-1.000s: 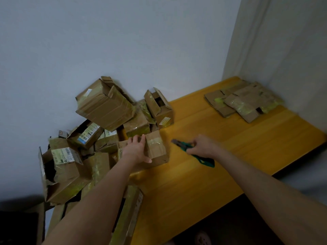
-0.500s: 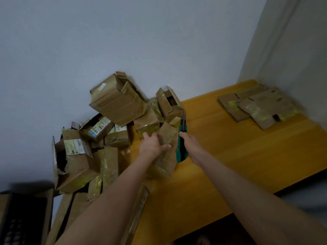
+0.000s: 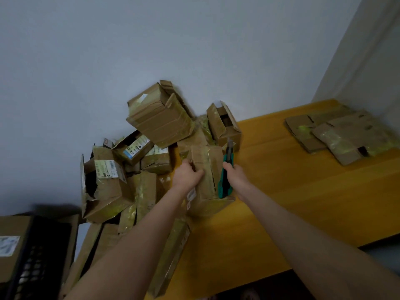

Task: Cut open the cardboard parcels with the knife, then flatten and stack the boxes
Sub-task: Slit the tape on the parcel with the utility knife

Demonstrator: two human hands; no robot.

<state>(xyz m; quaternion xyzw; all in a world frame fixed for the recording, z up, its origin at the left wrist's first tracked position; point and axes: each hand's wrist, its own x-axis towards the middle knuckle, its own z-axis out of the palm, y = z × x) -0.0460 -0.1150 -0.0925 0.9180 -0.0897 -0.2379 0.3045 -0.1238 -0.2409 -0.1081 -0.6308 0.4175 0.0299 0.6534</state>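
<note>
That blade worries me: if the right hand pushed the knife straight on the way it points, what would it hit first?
Probably the small open box just beyond the blade tip. The right hand aims the knife up and away toward it, though depth is hard to judge.

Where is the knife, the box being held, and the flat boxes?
knife (image 3: 225,182), head view, green handle.
held box (image 3: 208,169), head view, taped top face.
flat boxes (image 3: 342,135), head view, top piece.

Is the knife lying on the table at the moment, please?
No, the right hand holds the knife upright against the box that the left hand grips.
</note>
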